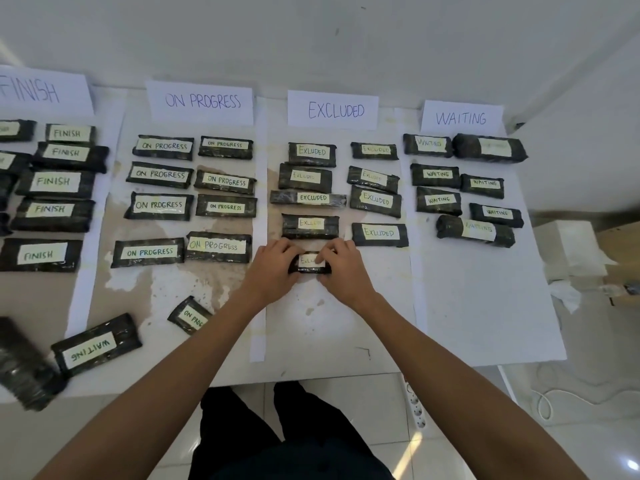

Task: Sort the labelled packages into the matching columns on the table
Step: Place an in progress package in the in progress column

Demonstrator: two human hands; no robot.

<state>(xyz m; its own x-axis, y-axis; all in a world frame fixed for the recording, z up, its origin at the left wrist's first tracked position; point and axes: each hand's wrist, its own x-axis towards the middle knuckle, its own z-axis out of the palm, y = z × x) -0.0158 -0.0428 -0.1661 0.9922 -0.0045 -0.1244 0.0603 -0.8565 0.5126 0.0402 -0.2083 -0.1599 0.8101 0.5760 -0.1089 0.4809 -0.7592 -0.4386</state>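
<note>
Surface: white desk, its top worn and stained brown in patches toward the middle, set against a plain white wall. Glossy pale floor tiles below. A white power strip lies on them by the desk's front edge. Paper strips split the desk into four columns, each headed by a hand-lettered sheet, among them the EXCLUDED sheet.

Materials: flat oblong bundles in dark, shiny, wrinkled wrap, each with a pale taped label, lie in rows in every column.

Hands: left hand and right hand are both on the held package, its label partly covered. Grip: each hand's fingers are curled round one short end. The bundle lies on the desk under the EXCLUDED sheet, left row, just below the fourth bundle.

Front-left, outside the rows: a WAITING package with its label upside down, a tilted ON PROGRESS package, and a blurred dark roll.
</note>
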